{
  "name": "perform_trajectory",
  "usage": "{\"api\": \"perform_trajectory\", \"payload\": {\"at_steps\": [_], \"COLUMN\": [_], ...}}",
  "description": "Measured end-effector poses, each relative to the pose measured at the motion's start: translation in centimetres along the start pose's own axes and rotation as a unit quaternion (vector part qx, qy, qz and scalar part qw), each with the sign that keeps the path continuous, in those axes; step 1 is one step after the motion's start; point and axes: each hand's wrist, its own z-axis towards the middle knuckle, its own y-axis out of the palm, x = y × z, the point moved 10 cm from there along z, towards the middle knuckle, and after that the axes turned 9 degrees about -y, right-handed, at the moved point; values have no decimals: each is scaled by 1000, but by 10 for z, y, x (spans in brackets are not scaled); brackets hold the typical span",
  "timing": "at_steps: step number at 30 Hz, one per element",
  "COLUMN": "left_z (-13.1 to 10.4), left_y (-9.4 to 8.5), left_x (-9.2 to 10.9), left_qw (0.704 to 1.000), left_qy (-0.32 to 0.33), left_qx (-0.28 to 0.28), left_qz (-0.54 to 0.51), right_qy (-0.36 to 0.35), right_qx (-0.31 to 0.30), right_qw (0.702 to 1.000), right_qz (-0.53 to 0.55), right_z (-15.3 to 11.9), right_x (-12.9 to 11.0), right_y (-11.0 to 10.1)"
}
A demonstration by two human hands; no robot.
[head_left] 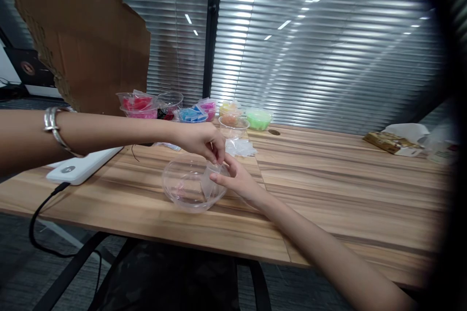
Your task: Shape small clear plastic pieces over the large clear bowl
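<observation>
A small translucent plastic bag (208,185) hangs upright over the right part of a clear round plastic bowl (174,189) near the table's front edge. My left hand (202,140), with silver bangles on its wrist, pinches the bag's top edge from above. From the right, my right hand (237,179) grips the bag's side between thumb and fingers, at the bowl's rim. A faint pinkish patch shows at the bowl's bottom left; I cannot make out what it is. Just behind my hands lie crumpled clear plastic bags (241,147).
Behind stand an open clear cup (234,127), a bowl of green pieces (259,119), and tubs with blue packets (192,115) and red packets (136,102). A white power bank (83,167) with a black cable lies left. Cardboard (105,43) rises behind; a tissue pack (394,143) lies far right.
</observation>
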Motion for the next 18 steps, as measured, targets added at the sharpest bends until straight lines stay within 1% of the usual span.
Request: {"api": "perform_trajectory", "payload": {"at_steps": [3, 7, 10, 13, 18], "left_z": [0, -1, -2, -2, -3], "left_y": [0, 1, 2, 0, 0], "left_x": [-1, -5, -5, 0, 17], "left_qw": [1000, 998, 997, 998, 1000], "left_qy": [-5, -32, -38, -32, 3], "left_qx": [-7, -19, -22, -7, 18], "left_qz": [-6, -45, -57, -46, -22], "right_qy": [6, 15, 16, 20, -1], "right_qx": [-3, -6, -2, 4, 3], "right_qw": [1000, 1000, 1000, 1000, 999], "right_qz": [-2, 17, 20, 22, 37], "right_z": [0, -1, -1, -1, 0], "right_x": [1, 2, 3, 6, 3], "right_y": [0, 1, 1, 1, 2]}}
